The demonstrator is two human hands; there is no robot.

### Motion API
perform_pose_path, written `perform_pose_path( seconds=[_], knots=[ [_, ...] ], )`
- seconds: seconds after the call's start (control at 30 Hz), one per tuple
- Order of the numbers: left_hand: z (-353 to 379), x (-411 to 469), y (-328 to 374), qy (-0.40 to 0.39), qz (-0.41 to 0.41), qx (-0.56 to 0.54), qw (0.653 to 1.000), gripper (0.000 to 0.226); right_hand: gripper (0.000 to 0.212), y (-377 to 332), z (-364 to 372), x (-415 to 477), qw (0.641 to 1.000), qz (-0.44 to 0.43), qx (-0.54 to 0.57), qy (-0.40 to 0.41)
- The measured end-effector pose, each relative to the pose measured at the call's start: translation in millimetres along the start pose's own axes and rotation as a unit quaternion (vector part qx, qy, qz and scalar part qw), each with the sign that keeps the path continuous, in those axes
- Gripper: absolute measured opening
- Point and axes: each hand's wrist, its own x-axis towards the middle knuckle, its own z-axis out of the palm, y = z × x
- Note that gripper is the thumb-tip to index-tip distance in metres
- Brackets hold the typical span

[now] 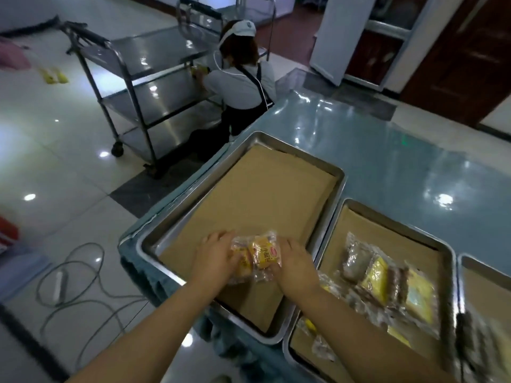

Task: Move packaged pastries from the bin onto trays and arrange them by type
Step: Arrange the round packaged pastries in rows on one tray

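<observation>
2 hands, left hand (214,257) and right hand (294,261), clasp yellow pastry packets (255,254) over tray (154,239).

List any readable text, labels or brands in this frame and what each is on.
"小面包": yellow pastry packet held between the left hand and right hand.
Red oval logo on the same packet: too small to read.
Packets in the middle tray: print too blurred to read.
No other text is readable.
</observation>
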Motion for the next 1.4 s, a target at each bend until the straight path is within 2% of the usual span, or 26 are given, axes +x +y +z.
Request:
perform_pose_path(
  seconds=[0.23,0.37,0.57,0.77,0.9,1.1,1.27,1.4],
  knots=[
    [-4.3,1.7,71.7,-0.028,0.139,-0.076,0.987,0.037,0.030,11.6,-59.0,-52.0,0.987,0.046,0.040,0.150],
    [14.3,-8.6,130.1,-0.075,0.197,-0.110,0.971,0.031,0.025,47.3,-94.3,-95.2,0.974,0.096,0.038,0.203],
    [61.0,-56.4,223.9,-0.130,0.290,-0.129,0.939,0.018,0.021,122.5,-136.5,-189.7,0.938,0.224,0.056,0.259],
    [121.8,-143.1,333.3,-0.168,0.360,-0.092,0.913,0.012,0.020,207.3,-172.5,-300.4,0.916,0.284,0.032,0.281],
    [160.2,-204.0,409.6,-0.192,0.400,-0.101,0.890,0.013,0.021,264.7,-198.6,-381.1,0.907,0.288,-0.010,0.305],
    [208.4,-282.2,513.9,-0.166,0.462,-0.119,0.863,0.015,0.017,337.8,-245.5,-481.6,0.874,0.319,-0.045,0.363],
    [243.6,-314.3,565.7,-0.167,0.495,-0.099,0.847,0.015,0.017,400.6,-265.6,-538.2,0.848,0.384,-0.030,0.364],
    [268.6,-313.0,591.9,-0.161,0.500,-0.087,0.847,0.016,0.019,444.4,-270.3,-555.6,0.846,0.420,-0.017,0.329]
  ],
)
